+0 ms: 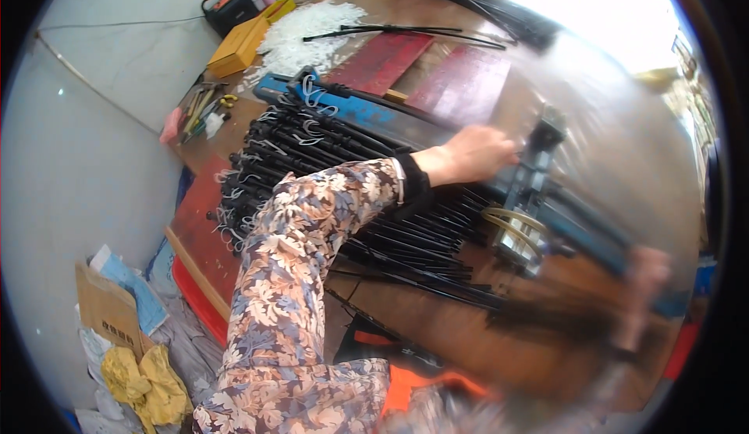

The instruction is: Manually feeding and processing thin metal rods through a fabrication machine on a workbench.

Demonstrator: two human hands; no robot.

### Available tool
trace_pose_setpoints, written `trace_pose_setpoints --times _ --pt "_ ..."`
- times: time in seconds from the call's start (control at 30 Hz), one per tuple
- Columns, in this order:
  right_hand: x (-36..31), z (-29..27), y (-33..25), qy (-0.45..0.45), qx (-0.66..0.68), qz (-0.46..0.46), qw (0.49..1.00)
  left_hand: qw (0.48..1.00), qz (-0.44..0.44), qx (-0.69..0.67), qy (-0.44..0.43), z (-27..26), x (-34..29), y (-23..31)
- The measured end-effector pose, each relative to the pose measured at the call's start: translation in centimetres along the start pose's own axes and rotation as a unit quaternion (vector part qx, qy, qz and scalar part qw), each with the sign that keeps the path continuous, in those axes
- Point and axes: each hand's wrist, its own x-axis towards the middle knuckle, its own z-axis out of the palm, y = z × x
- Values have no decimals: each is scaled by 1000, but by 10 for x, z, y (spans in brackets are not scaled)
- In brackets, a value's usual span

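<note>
in the head view, the left hand (477,155) is held out over a bundle of slim black rods (417,231), just beside an upright-looking metal fixture (532,175). its fingers are curled inward and drawn together; whether anything is pinched by them cannot be told. the left forearm is covered by a leaf-patterned sleeve (285,254), ended by a black cuff (414,180), and part of the bundle is hidden by it.

the right hand (649,272) is blurred at the right, near the table's far right side; the state of its fingers cannot be told. between it and the bundle's ends, a dark smear is seen, too blurred to be named.

the rods are laid side by side on the brown table (437,323), with pale loops (310,127) shown at their left ends. two brass-coloured bands (511,215) are seen at the fixture's lower part. beyond the bundle, a blue metal bar (355,108), red boards (382,61), a heap of small white pieces (306,40) and a yellow box (236,46) are set.
</note>
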Motion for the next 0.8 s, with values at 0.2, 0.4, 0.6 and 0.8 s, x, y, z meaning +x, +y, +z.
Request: trace_pose_setpoints --times 0.2,0.4,0.6,0.8 --pt "31 -68 -176 57 37 -112 991 991 -96 93 -14 -31 -19 10" --pt "4 -66 -212 1 108 -84 991 989 -114 85 -49 -32 -6 17" --pt "2 -53 -231 -21 171 -53 984 986 -128 82 -63 -31 -12 19" --pt "10 -22 -241 -83 329 -17 941 990 -103 93 -36 -22 -12 19"
